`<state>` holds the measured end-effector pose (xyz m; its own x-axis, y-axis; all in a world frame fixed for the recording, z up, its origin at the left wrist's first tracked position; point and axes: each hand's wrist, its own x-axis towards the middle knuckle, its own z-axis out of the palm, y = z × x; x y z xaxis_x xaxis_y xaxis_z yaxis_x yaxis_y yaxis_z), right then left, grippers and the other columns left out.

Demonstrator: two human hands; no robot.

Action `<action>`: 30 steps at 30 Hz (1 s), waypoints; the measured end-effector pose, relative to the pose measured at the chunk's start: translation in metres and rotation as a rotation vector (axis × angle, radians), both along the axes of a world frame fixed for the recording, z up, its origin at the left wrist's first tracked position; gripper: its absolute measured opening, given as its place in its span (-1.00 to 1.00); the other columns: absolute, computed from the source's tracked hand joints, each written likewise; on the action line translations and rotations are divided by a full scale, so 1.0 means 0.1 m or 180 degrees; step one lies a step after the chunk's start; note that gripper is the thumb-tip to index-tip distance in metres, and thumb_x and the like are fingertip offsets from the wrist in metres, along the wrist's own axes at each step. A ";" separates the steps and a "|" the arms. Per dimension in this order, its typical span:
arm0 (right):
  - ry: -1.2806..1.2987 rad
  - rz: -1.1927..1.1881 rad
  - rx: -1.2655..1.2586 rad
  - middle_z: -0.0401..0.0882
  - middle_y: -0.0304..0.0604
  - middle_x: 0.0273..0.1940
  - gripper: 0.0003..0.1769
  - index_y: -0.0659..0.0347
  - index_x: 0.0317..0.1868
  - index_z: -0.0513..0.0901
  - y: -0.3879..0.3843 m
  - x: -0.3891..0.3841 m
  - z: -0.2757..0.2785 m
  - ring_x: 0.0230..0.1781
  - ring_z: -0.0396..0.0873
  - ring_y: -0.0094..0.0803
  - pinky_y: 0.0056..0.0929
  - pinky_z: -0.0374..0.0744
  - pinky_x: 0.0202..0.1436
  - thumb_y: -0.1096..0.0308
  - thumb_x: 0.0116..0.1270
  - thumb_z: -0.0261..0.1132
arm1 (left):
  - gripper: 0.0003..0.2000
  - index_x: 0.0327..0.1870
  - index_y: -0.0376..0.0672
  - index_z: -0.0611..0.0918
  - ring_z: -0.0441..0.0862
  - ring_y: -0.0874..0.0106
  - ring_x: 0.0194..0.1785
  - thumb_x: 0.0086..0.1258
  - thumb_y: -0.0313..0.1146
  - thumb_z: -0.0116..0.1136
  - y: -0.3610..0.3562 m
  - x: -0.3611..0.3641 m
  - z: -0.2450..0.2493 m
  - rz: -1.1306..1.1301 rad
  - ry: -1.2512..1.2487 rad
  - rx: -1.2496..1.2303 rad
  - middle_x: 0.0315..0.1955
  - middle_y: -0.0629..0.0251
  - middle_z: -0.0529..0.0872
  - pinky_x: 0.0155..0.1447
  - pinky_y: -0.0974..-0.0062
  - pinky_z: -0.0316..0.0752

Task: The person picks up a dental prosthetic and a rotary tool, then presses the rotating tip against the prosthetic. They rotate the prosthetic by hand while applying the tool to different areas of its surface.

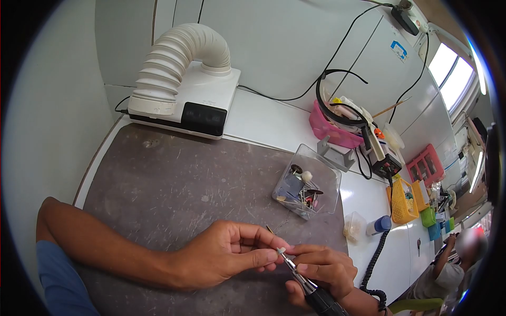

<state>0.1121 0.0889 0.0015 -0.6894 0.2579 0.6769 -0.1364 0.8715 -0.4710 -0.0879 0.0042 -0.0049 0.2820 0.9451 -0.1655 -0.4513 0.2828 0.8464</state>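
My left hand [232, 252] reaches in from the left, thumb and index finger pinched on a small whitish piece [282, 249], its kind too small to tell. My right hand [329, 269] is wrapped round a rotary handpiece [307, 284], silver at the front and black behind. The handpiece's tip is at the small piece, and the fingertips of both hands meet there. Just beyond the fingers, a thin brass-coloured rod [270, 229] shows. A clear plastic box [332, 181] beyond my right hand holds several rotary bits and a white polishing ball [307, 176].
A scratched grey-brown mat [174, 184] covers the worktop. A white machine with a ribbed hose [163, 73] stands at the back. Rightward are a pink basket [327, 126], a control box [387, 164], a blue-capped jar [378, 225] and a coiled cord [373, 263]. Another person [443, 274] sits far right.
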 end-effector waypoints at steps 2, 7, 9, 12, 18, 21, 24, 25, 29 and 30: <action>-0.0005 -0.0009 0.0012 0.66 0.00 -0.38 -0.61 0.26 -0.23 0.54 0.00 0.00 0.01 -0.27 0.72 -0.12 -0.39 0.69 -0.35 0.46 -0.05 0.53 | -0.73 0.09 -0.38 0.52 0.60 0.58 -0.09 0.42 -0.47 0.09 0.00 0.00 0.00 -0.0007 0.0002 0.0019 -0.11 0.19 0.67 0.08 0.63 0.52; 0.0168 -0.0058 -0.0032 0.66 0.00 -0.38 -0.61 0.26 -0.23 0.54 0.03 0.00 -0.04 -0.27 0.72 -0.12 -0.40 0.69 -0.35 0.46 -0.05 0.53 | -0.73 0.09 -0.37 0.52 0.60 0.57 -0.09 0.42 -0.47 0.10 0.00 0.00 0.00 0.0006 0.0041 -0.0014 -0.11 0.20 0.67 0.08 0.64 0.52; -0.0026 0.0038 0.0038 0.66 -0.01 -0.38 -0.62 0.28 -0.24 0.54 0.01 0.00 0.01 -0.27 0.72 -0.12 -0.40 0.69 -0.35 0.46 -0.06 0.53 | -0.73 0.09 -0.37 0.52 0.60 0.58 -0.09 0.42 -0.47 0.10 0.00 0.00 0.00 0.0005 0.0046 0.0006 -0.11 0.20 0.67 0.08 0.64 0.52; 0.0055 -0.0024 0.0047 0.66 -0.01 -0.39 -0.62 0.29 -0.25 0.54 0.01 -0.01 -0.01 -0.28 0.72 -0.12 -0.40 0.69 -0.36 0.47 -0.07 0.53 | -0.73 0.09 -0.37 0.53 0.60 0.58 -0.09 0.42 -0.46 0.10 0.00 0.00 0.00 0.0002 0.0037 0.0015 -0.11 0.20 0.67 0.08 0.64 0.52; 0.0001 0.0050 0.0081 0.66 0.01 -0.39 -0.62 0.29 -0.24 0.54 0.01 0.00 0.00 -0.28 0.72 -0.11 -0.41 0.69 -0.37 0.47 -0.06 0.52 | -0.72 0.08 -0.37 0.53 0.60 0.58 -0.10 0.42 -0.46 0.10 0.00 0.00 0.00 -0.0009 0.0010 0.0003 -0.12 0.20 0.67 0.08 0.64 0.52; 0.0072 0.0029 0.0103 0.66 0.01 -0.38 -0.62 0.29 -0.24 0.54 0.03 -0.03 0.05 -0.27 0.72 -0.10 -0.40 0.69 -0.37 0.46 -0.06 0.53 | -0.73 0.08 -0.37 0.53 0.60 0.58 -0.10 0.42 -0.46 0.10 0.00 0.00 0.00 -0.0013 0.0023 -0.0006 -0.12 0.22 0.66 0.07 0.64 0.51; 0.0020 0.0039 0.0036 0.66 0.01 -0.38 -0.61 0.29 -0.23 0.54 0.05 -0.02 0.07 -0.26 0.72 -0.10 -0.40 0.69 -0.37 0.47 -0.06 0.53 | -0.73 0.08 -0.37 0.53 0.60 0.59 -0.11 0.42 -0.46 0.10 0.00 0.00 0.00 -0.0022 0.0055 -0.0011 -0.13 0.23 0.66 0.07 0.64 0.51; 0.0020 0.0040 0.0037 0.66 0.01 -0.38 -0.61 0.29 -0.23 0.54 0.03 -0.01 0.06 -0.26 0.72 -0.10 -0.40 0.69 -0.37 0.47 -0.06 0.53 | -0.73 0.08 -0.37 0.53 0.60 0.59 -0.11 0.42 -0.46 0.11 0.00 0.00 0.01 -0.0025 0.0071 0.0012 -0.13 0.23 0.66 0.07 0.64 0.51; 0.0009 0.0032 -0.0011 0.66 0.02 -0.37 -0.61 0.28 -0.24 0.54 0.01 0.01 -0.01 -0.25 0.72 -0.10 -0.41 0.69 -0.36 0.47 -0.06 0.53 | -0.73 0.08 -0.37 0.53 0.60 0.58 -0.11 0.41 -0.46 0.11 -0.01 0.01 0.01 0.0010 -0.0005 0.0020 -0.13 0.22 0.67 0.07 0.63 0.52; 0.0074 -0.0020 -0.0060 0.66 0.02 -0.36 -0.62 0.27 -0.24 0.54 0.02 0.01 -0.03 -0.25 0.72 -0.11 -0.41 0.69 -0.35 0.46 -0.05 0.53 | -0.73 0.08 -0.37 0.53 0.60 0.58 -0.11 0.41 -0.46 0.11 0.00 0.01 0.01 0.0006 0.0030 0.0004 -0.13 0.22 0.67 0.07 0.63 0.51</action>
